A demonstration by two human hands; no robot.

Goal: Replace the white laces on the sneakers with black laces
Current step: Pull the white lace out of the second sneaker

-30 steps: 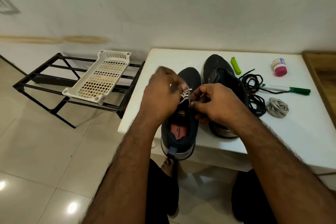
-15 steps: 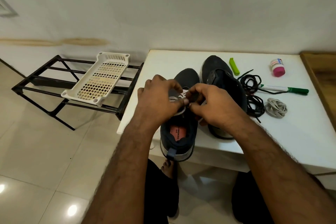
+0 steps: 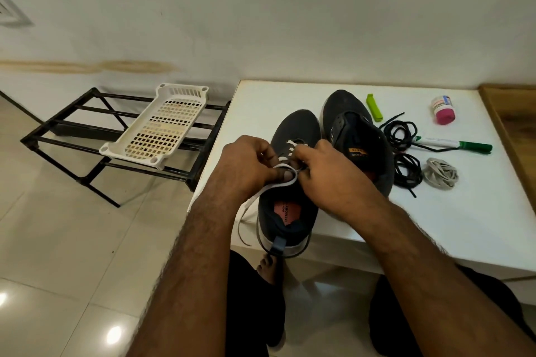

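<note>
A room in a home, by the look of it: glossy beige floor tiles, a plain white wall, a black metal shoe rack carrying a white plastic tray, and a low white table.

Dark fabric sneaker still laced with flat white lace, lace end being trailed over white table edge, second dark sneaker unlaced beside it, coiled black laces just right, bundled grey-white lace next to them.

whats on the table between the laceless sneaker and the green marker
In the head view, the coiled black laces lie between the laceless sneaker and the green marker.
</note>
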